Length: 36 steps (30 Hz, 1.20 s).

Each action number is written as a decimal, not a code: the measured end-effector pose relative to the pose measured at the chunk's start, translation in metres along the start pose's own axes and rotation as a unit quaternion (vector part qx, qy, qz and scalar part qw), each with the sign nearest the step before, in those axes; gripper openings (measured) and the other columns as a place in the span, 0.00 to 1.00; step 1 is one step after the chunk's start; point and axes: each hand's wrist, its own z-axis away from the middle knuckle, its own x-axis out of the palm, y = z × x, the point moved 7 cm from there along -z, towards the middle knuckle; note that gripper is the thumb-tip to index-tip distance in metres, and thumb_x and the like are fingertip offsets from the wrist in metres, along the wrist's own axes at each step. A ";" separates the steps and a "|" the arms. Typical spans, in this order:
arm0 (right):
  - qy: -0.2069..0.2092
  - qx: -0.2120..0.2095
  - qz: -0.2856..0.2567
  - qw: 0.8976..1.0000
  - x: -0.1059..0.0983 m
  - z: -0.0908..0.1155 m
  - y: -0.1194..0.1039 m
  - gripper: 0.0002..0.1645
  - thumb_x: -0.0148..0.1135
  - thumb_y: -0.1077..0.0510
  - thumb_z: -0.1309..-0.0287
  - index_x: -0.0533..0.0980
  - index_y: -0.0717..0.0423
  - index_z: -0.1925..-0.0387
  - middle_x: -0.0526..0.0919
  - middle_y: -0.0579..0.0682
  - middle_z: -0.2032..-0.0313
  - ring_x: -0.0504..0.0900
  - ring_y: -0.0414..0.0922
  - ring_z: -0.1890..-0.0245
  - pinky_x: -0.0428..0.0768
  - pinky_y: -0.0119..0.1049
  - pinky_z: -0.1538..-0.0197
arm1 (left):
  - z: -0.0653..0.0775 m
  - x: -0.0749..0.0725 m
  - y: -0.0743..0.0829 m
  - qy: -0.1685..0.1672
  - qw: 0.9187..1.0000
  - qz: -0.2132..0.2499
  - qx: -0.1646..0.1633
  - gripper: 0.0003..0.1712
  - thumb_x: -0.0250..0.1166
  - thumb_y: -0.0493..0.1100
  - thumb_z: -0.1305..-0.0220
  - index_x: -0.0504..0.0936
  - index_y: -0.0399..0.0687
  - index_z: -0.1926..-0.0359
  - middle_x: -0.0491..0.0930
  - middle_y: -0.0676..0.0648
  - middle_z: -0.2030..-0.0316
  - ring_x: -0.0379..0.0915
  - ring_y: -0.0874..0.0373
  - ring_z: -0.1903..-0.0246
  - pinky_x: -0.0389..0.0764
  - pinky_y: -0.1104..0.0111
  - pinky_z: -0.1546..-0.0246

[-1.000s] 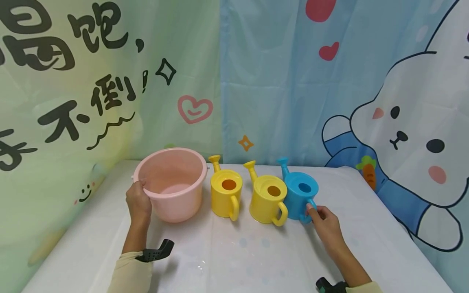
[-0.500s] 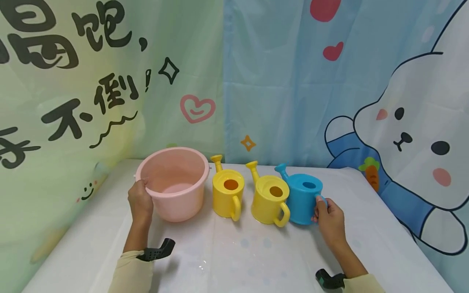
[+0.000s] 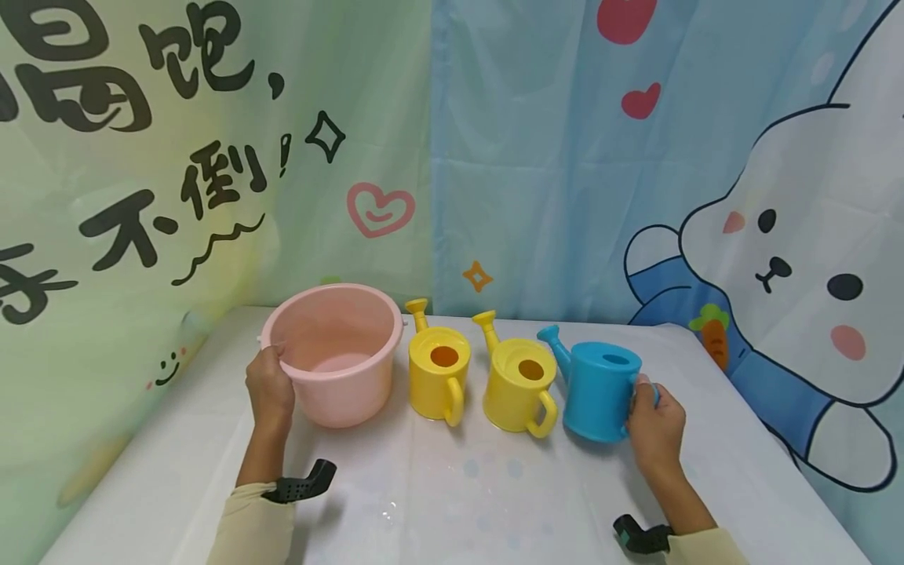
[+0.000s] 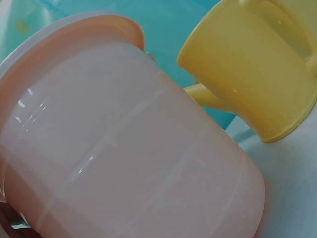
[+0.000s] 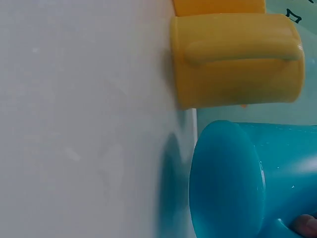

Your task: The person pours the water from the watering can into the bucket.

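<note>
A pink bucket (image 3: 339, 396) stands at the left of the table, its mouth tipped slightly toward me. My left hand (image 3: 271, 392) grips the bucket's rim on its left side. In my right hand (image 3: 657, 428) is the handle of a blue watering can (image 3: 600, 396), with the can tilted and its spout leaning left. The right wrist view shows the base of the blue can (image 5: 225, 178) facing the camera, with a shadow on the table beside it. Two yellow watering cans, the nearer-left one (image 3: 431, 388) and the middle one (image 3: 512, 396), stand between bucket and blue can.
A white cloth covers the table (image 3: 438, 502). Behind it hangs a printed curtain (image 3: 523, 196) with a rabbit and writing. The middle yellow can's handle (image 3: 544, 416) points toward me, close to the blue can.
My right hand has drawn the blue watering can to the right and toward me, away from the middle yellow can, and tilted it. The left hand keeps its grip on the bucket.
</note>
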 end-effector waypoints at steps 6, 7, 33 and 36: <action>0.019 -0.007 -0.004 1.000 -0.009 -0.001 -0.014 0.35 0.39 0.37 0.29 0.68 0.65 0.74 0.65 0.49 0.85 0.68 0.43 0.83 0.68 0.30 0.78 | 0.001 0.000 0.000 0.003 1.000 0.004 -0.004 0.33 0.38 0.49 0.31 0.75 0.28 0.42 0.73 0.34 0.40 0.68 0.40 0.41 0.64 0.49 0.41; 0.020 -0.006 -0.011 1.000 -0.011 0.000 -0.017 0.34 0.40 0.38 0.29 0.68 0.65 0.74 0.65 0.49 0.85 0.67 0.43 0.84 0.68 0.30 0.78 | 0.000 0.000 0.000 0.005 1.000 0.003 -0.002 0.33 0.38 0.49 0.31 0.76 0.28 0.43 0.73 0.34 0.40 0.68 0.40 0.41 0.64 0.50 0.41; -0.119 -0.036 -0.156 0.980 0.004 0.027 -0.118 0.30 0.48 0.44 0.29 0.63 0.66 0.77 0.61 0.48 0.85 0.64 0.40 0.86 0.69 0.29 0.79 | -0.001 0.002 0.000 0.001 1.000 -0.006 0.005 0.33 0.37 0.49 0.30 0.75 0.27 0.44 0.74 0.32 0.43 0.71 0.39 0.44 0.67 0.51 0.45; -0.138 -0.057 -0.145 0.978 0.011 0.032 -0.131 0.30 0.47 0.45 0.28 0.62 0.68 0.77 0.61 0.48 0.85 0.63 0.40 0.86 0.69 0.29 0.79 | 0.000 0.002 0.001 0.002 1.000 -0.005 0.006 0.33 0.37 0.49 0.30 0.75 0.26 0.43 0.74 0.31 0.43 0.71 0.39 0.44 0.67 0.50 0.44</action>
